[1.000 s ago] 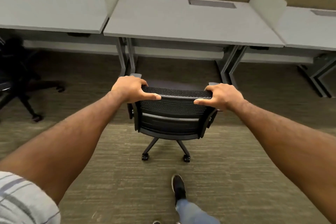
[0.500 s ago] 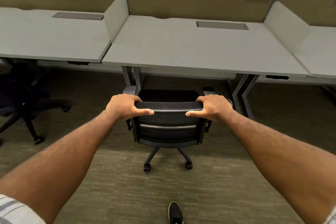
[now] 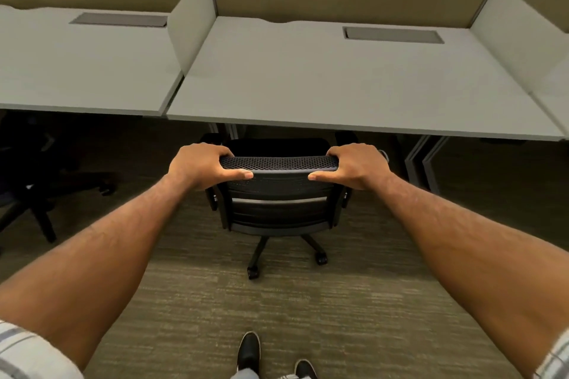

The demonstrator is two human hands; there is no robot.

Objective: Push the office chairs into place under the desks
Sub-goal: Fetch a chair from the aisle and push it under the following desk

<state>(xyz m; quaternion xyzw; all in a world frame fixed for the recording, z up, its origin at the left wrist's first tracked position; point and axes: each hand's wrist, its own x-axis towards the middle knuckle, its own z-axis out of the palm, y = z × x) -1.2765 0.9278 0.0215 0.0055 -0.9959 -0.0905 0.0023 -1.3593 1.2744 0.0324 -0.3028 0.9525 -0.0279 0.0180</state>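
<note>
A black mesh-backed office chair (image 3: 278, 206) on castors stands in front of the middle grey desk (image 3: 338, 86). Its seat and armrests reach under the desk's front edge, while the backrest and two rear castors stay out on the carpet. My left hand (image 3: 201, 165) grips the top left corner of the backrest. My right hand (image 3: 357, 165) grips the top right corner. Both thumbs lie along the near side of the top rail.
A second black office chair (image 3: 27, 181) stands at the far left, partly under the left desk (image 3: 83, 64). Grey desk legs (image 3: 426, 163) rise just right of the chair. Low dividers separate the desks. My two shoes (image 3: 249, 351) are on the carpet below.
I have stepped forward and the chair has rolled toward the middle desk; its seat and armrests now sit under the desk edge. Both hands keep the same grip on the backrest.
</note>
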